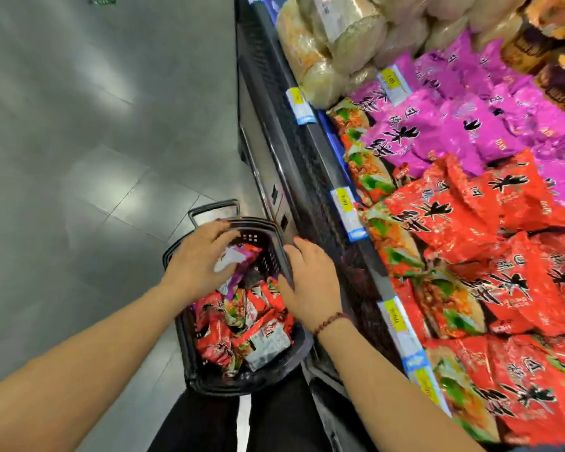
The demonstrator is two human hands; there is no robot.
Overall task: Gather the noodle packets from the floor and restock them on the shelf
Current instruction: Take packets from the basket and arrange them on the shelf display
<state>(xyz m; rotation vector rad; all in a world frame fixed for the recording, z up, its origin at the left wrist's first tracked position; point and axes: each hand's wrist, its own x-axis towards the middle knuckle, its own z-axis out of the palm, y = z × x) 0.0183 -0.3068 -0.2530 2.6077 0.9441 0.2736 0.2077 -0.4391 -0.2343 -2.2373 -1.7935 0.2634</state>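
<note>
Head view: left hand [199, 263] over black basket [209, 383], fingers clamped on a purple noodle packet [238, 259]. Right hand [310, 282] fingers spread, resting on basket's shelf-side rim. Red packets [242, 334] piled just below both sets of fingertips; shelf [310, 164] stock beyond right fingers.

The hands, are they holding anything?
Left hand holds a purple noodle packet by its end. Right hand rests in the basket; its grip is unclear.
</note>
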